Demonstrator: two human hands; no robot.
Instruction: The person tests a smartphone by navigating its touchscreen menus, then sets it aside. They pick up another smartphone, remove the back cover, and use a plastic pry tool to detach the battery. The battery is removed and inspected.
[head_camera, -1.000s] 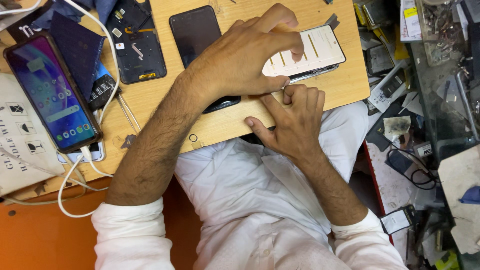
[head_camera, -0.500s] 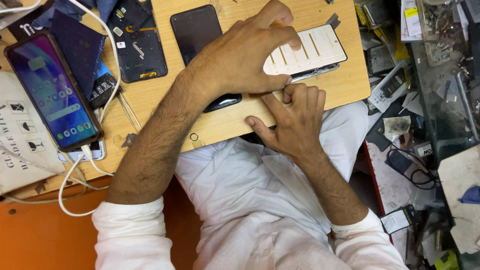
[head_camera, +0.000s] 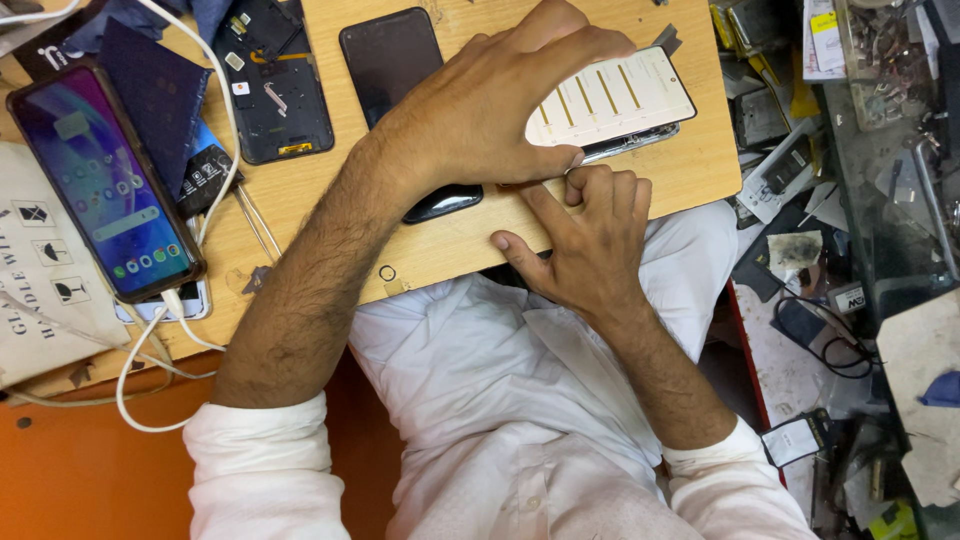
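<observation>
My left hand (head_camera: 480, 110) reaches across the wooden board (head_camera: 450, 255) and clamps down on a white display panel with gold stripes (head_camera: 620, 95). That panel lies on a phone body (head_camera: 630, 142) near the board's right edge. My right hand (head_camera: 590, 245) sits just below it. Its fingers are curled against the phone's near edge and its thumb is stretched out on the board. I cannot see whether anything is pinched in those fingers. A black phone (head_camera: 395, 60) lies face up, partly under my left wrist.
A lit phone (head_camera: 105, 185) on a white cable (head_camera: 150, 340) lies at the left, beside an opened phone back (head_camera: 275, 85) and a dark cover (head_camera: 150, 90). A cluttered bench of parts and wires (head_camera: 850, 250) fills the right side. My white shirt (head_camera: 480, 400) is below the board.
My left hand and the white panel have shifted very slightly away from me. My right hand keeps its place at the phone's near edge.
</observation>
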